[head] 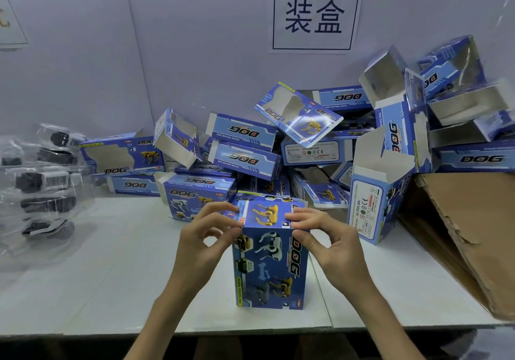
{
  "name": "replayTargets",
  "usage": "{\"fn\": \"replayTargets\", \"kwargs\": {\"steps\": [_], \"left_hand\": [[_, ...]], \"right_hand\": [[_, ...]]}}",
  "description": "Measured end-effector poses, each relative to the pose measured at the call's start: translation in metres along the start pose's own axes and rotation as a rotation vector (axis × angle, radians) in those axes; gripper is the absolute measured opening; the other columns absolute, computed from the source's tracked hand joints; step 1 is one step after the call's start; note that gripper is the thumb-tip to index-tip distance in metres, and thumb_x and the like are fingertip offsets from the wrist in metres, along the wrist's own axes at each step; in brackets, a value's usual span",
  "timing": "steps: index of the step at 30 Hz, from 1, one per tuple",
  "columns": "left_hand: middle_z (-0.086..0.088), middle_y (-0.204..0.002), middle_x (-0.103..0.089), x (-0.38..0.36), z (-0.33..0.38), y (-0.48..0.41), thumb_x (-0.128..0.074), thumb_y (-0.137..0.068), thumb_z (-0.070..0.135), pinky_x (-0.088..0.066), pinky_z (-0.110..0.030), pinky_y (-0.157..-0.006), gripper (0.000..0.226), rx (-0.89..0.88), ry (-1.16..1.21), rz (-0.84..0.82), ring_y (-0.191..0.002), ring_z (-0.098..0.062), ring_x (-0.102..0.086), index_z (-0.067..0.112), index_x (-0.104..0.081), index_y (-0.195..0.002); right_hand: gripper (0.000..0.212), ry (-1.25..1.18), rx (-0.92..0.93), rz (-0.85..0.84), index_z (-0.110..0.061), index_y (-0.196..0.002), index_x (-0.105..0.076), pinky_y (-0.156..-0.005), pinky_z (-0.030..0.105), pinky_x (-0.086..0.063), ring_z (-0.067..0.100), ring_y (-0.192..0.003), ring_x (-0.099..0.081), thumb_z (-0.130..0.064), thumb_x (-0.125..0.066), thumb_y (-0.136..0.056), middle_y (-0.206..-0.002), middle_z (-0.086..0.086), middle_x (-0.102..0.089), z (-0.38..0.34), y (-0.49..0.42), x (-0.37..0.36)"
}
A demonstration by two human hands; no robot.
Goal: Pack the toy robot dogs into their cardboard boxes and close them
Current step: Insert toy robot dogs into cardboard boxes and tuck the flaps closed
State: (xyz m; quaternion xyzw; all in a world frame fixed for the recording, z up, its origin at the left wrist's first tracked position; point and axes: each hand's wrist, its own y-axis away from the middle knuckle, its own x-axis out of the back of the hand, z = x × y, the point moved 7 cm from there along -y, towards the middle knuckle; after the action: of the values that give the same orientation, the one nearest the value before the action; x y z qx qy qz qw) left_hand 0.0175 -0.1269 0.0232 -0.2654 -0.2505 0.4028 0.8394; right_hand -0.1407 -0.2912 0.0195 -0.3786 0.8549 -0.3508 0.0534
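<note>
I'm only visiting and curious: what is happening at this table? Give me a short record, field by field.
Activity: closing the top of a blue box
Box pose: upright on the white table, top flap folded down
Hands: left hand and right hand pinch the top's two ends
Behind: heap of boxes, several open
Left side: wrapped toys in clear plastic
Right side: torn brown carton
Wall: paper sign
</note>
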Motion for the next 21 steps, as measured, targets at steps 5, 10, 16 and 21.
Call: {"fn": "replayTargets", "kwargs": {"steps": [5,10,16,21], "left_hand": [[0.012,-0.113,-0.066,-0.001,-0.005,0.001,-0.068,-0.082,0.018,-0.056,-0.034,-0.067,0.013,0.002,0.04,0.029,-0.109,-0.017,-0.063,0.03,-0.073,-0.084],[0.008,-0.122,-0.064,-0.006,-0.017,0.004,-0.071,-0.086,0.02,-0.058,-0.046,-0.078,0.01,0.123,0.209,0.027,-0.115,-0.014,-0.061,0.028,-0.074,-0.082],[0.017,-0.125,-0.062,-0.033,-0.041,0.011,-0.076,-0.071,0.051,-0.059,-0.03,-0.078,0.074,0.41,0.183,-0.211,-0.104,-0.017,-0.069,0.054,-0.04,-0.135],[0.004,-0.112,-0.071,-0.036,-0.034,0.013,-0.089,-0.062,0.038,-0.06,-0.028,-0.067,0.076,0.368,0.198,-0.173,-0.087,-0.024,-0.073,0.044,-0.049,-0.126]], "right_hand": [[0.01,-0.002,0.023,0.001,-0.016,-0.09,-0.076,-0.098,0.022,-0.048,0.01,-0.113,-0.065,-0.019,-0.071,-0.081,-0.105,-0.009,-0.076,-0.002,-0.003,-0.001],[0.01,-0.032,0.029,-0.011,-0.014,-0.091,-0.075,-0.096,0.021,-0.048,0.011,-0.113,-0.066,-0.017,-0.07,-0.083,-0.107,-0.006,-0.075,0.0,-0.003,0.0],[0.009,-0.07,0.014,-0.007,-0.016,-0.091,-0.075,-0.099,0.028,-0.049,0.013,-0.115,-0.065,-0.016,-0.071,-0.083,-0.108,-0.005,-0.075,0.003,-0.006,0.001],[0.017,-0.46,-0.188,-0.001,-0.018,-0.092,-0.076,-0.107,0.046,-0.041,0.02,-0.13,-0.055,-0.033,-0.075,-0.083,-0.126,0.008,-0.069,0.014,0.006,0.002]]}}
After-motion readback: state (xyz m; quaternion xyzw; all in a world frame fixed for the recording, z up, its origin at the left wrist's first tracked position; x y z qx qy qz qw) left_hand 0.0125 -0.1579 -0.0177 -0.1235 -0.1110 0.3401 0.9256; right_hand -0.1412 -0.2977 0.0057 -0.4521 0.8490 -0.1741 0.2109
